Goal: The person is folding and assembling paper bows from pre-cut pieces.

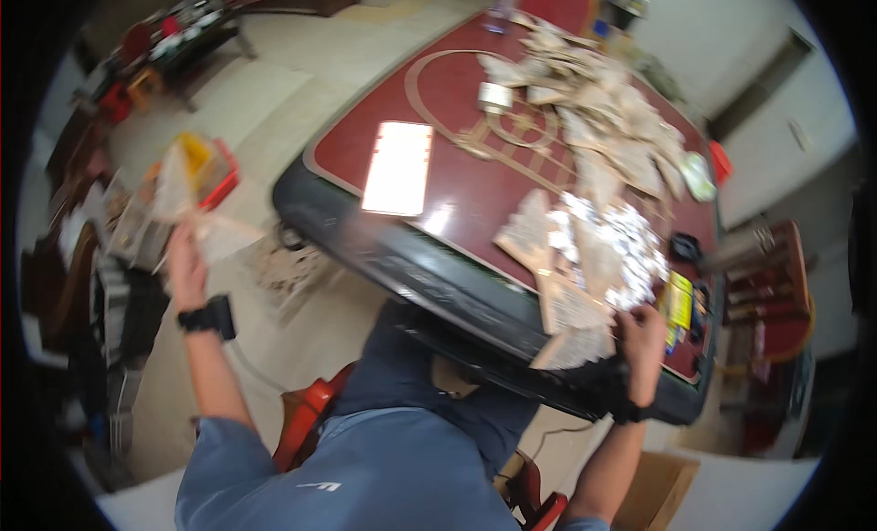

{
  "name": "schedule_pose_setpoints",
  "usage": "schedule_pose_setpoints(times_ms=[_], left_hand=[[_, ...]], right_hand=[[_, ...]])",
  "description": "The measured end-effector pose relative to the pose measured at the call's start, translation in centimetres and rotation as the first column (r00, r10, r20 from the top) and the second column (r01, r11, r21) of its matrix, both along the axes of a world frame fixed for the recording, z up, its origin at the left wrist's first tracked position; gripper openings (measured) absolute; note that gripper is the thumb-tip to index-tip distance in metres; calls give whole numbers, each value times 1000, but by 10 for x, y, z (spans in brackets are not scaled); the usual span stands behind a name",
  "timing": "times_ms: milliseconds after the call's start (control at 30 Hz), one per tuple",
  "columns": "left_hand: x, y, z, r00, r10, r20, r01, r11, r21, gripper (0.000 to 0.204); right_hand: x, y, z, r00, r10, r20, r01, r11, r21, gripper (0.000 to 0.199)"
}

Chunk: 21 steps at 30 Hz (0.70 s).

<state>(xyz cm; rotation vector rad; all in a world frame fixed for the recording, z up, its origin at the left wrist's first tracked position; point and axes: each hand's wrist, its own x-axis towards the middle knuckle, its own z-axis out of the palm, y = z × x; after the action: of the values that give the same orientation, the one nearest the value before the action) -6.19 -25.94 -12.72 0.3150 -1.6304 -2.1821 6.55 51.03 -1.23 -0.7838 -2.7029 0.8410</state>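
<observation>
The person sits on a red chair (306,412) at a big dark red table (457,179) with a black edge. The left hand (185,261) is lifted out to the side, away from the table, above the pale floor. Its fingers are closed around the lower end of a clear plastic bag (178,185), and the bag sticks up above the fingers, with a crumpled pale part hanging just to the right of the hand. The picture is blurry there, so what is inside the bag cannot be told. A black watch (208,317) sits on the left wrist. The right hand (643,334) rests at the near edge of the table, on the right. Its fingers are curled down on the corner of a flat pale packet (574,341), which lies under the fingertips and reaches out to the left of the hand. Just above this hand lies a shiny silver heap of wrappers (621,248), and beside it a yellow packet (678,301). Farther back, a long pile of pale packets (603,111) runs across the table. A bright white patch of light (398,167) shines on the table top.
</observation>
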Motion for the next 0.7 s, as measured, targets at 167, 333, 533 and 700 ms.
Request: schedule_pose_setpoints(times_ms=[167, 333, 533, 700], left_hand=[[-29, 58, 16, 816, 290, 500, -279, 955, -100, 41], [8, 119, 108, 971, 236, 26, -237, 971, 12, 43], [53, 315, 175, 879, -460, -129, 435, 882, -182, 17], [84, 433, 152, 515, -856, -46, 850, 502, 161, 30]], right_hand=[[5, 1, 14, 997, -79, 2, 77, 958, -278, 11], [8, 5, 10, 984, -67, -162, 8, 941, -339, 11], [27, -91, 74, 895, -87, -437, -123, 895, -429, 18], [22, -162, 73, 895, -41, -445, -282, 721, -633, 15]])
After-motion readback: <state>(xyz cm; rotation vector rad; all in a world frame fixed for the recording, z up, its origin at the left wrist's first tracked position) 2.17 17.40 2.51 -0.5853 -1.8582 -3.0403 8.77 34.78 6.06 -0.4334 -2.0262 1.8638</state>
